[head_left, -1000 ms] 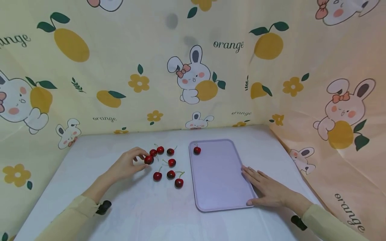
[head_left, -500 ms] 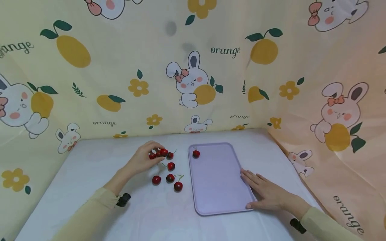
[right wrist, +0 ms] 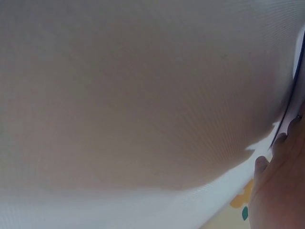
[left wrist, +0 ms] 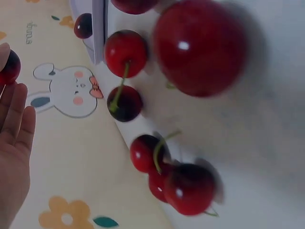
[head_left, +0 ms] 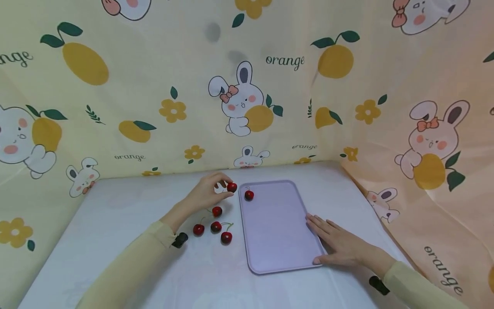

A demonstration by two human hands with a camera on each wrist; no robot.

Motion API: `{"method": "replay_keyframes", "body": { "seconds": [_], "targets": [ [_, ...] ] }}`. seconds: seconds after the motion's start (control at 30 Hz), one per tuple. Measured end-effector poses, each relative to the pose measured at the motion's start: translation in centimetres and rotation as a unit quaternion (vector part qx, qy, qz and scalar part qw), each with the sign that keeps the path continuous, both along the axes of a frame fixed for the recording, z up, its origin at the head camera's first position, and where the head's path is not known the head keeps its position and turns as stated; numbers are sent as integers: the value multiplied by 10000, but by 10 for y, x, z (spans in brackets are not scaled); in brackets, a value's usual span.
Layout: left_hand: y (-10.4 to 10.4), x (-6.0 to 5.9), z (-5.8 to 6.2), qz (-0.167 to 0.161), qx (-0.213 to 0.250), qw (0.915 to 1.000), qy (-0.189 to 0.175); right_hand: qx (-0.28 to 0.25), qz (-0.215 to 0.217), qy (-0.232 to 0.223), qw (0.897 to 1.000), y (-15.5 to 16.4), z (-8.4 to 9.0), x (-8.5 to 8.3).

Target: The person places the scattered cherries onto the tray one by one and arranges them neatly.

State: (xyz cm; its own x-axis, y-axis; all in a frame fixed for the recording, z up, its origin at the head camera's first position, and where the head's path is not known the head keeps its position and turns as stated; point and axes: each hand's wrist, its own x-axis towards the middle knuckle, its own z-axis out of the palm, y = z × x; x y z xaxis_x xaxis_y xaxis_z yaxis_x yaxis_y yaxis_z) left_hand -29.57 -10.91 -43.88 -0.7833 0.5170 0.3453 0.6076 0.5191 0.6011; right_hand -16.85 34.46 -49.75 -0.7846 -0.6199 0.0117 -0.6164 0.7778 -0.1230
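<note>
My left hand (head_left: 203, 192) pinches a dark red cherry (head_left: 232, 187) between thumb and fingertips, right beside the far left corner of the lilac tray (head_left: 283, 240). Inside that corner lies another cherry (head_left: 249, 195) with its stem up. In the left wrist view the held cherry (left wrist: 11, 69) shows at the left edge, above the white table. My right hand (head_left: 341, 244) rests with extended fingers along the tray's right rim, thumb near the close right corner. The right wrist view catches only part of this hand (right wrist: 281, 191) beside the tray edge (right wrist: 289, 102).
Several loose cherries with green stems, one of them a cherry (head_left: 226, 237) near the tray's left side, lie on the white table (head_left: 193, 279). More cherries (left wrist: 189, 189) behind my left hand show in the left wrist view. A printed cloth (head_left: 173, 64) hangs behind the table.
My left hand has moved right across the table with the pinched cherry, from the left of the group to the tray's far left corner. The right hand stays on the tray rim.
</note>
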Motion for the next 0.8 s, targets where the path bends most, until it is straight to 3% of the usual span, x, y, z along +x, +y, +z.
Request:
{"method": "replay_keyframes", "body": {
  "seconds": [0.43, 0.8],
  "targets": [
    [46, -25, 2, -336, -710, 9968, -165, -92, -58, -207, 9997, 1, 0, 1],
    [79, -43, -4, -608, -1558, 9859, 89, -34, -128, -320, 9994, -1, 1, 0]
  ]
}}
